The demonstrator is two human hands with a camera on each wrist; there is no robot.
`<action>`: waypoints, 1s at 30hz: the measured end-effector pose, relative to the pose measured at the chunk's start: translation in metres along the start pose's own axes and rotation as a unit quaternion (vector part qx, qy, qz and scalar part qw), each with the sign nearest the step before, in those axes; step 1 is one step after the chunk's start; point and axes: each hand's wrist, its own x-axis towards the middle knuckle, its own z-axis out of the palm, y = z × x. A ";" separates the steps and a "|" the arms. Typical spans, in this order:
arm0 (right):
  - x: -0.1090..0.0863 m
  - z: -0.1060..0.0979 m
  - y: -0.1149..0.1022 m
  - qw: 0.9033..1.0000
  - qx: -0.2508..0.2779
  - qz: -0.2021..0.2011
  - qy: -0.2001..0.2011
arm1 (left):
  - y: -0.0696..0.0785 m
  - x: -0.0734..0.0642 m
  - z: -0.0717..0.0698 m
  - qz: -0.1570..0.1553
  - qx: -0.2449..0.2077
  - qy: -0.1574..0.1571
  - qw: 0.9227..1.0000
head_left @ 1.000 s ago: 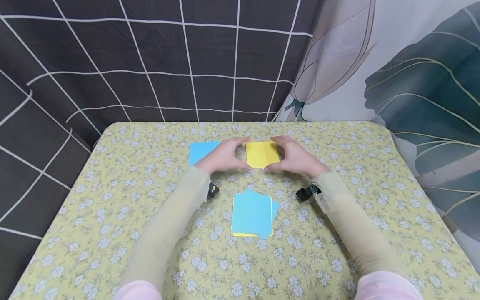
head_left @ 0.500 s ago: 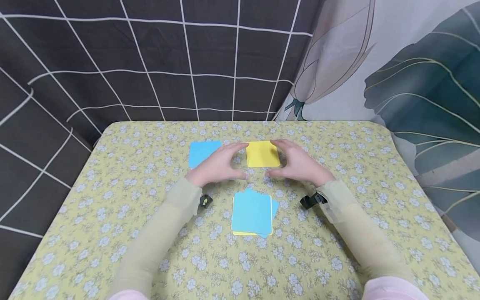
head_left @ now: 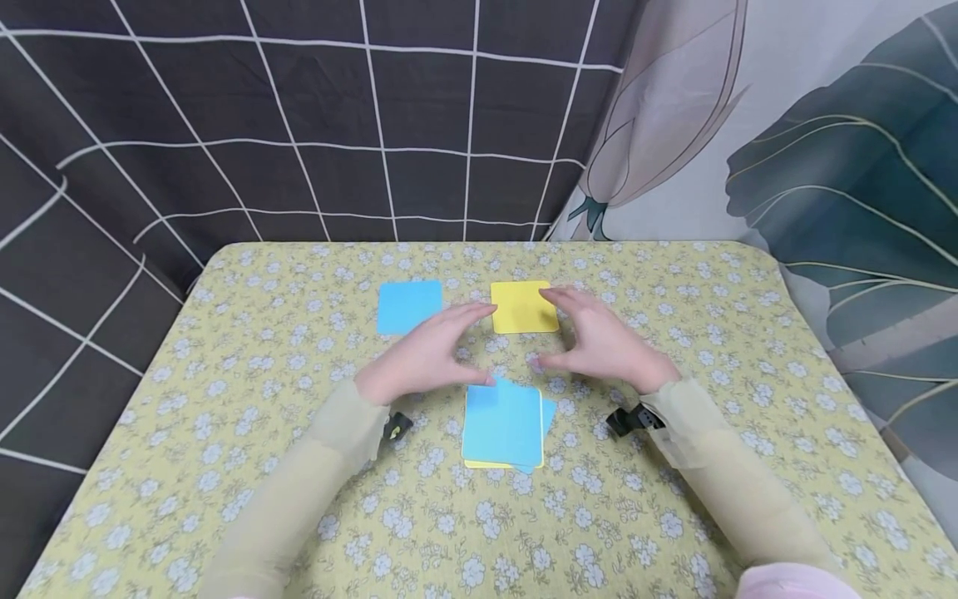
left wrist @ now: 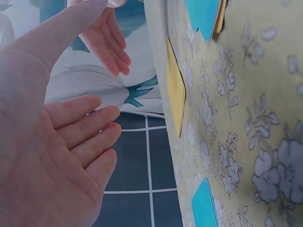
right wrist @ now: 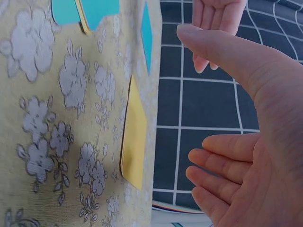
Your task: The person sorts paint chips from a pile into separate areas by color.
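Note:
A yellow square stack of paper or cards (head_left: 518, 309) lies flat toward the back of the table; its thin layered edge shows in the right wrist view. To its left is a blue square (head_left: 407, 304). Nearer the front, a loose pile of blue and yellow squares (head_left: 501, 426) has a blue one on top and another turned askew beneath. My left hand (head_left: 422, 356) hovers with spread fingers, its thumb tip over the pile's far edge in the head view. My right hand (head_left: 604, 345) faces it, fingertips overlapping the yellow stack's right corner. Neither hand holds anything.
A yellow floral cloth (head_left: 299, 433) covers the table. Behind it hangs a dark curtain with white grid lines (head_left: 314, 108), and a leaf-patterned curtain (head_left: 846, 183) hangs at the right. A black strap device (head_left: 634, 418) is on the right wrist.
Both hands have come away from the sides of the yellow stack, back toward the body and slightly apart. The yellow stack stays in place, and more of the blue square shows.

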 end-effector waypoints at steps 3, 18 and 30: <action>-0.005 0.000 -0.003 1.000 -0.002 -0.005 -0.002 | 0.002 -0.006 0.001 0.004 0.004 0.005 1.000; -0.030 0.005 -0.015 0.999 0.004 -0.035 -0.005 | 0.004 -0.032 0.015 0.008 -0.001 0.000 1.000; -0.041 0.011 -0.022 0.998 -0.003 -0.063 -0.004 | 0.010 -0.044 0.023 0.017 0.008 -0.010 1.000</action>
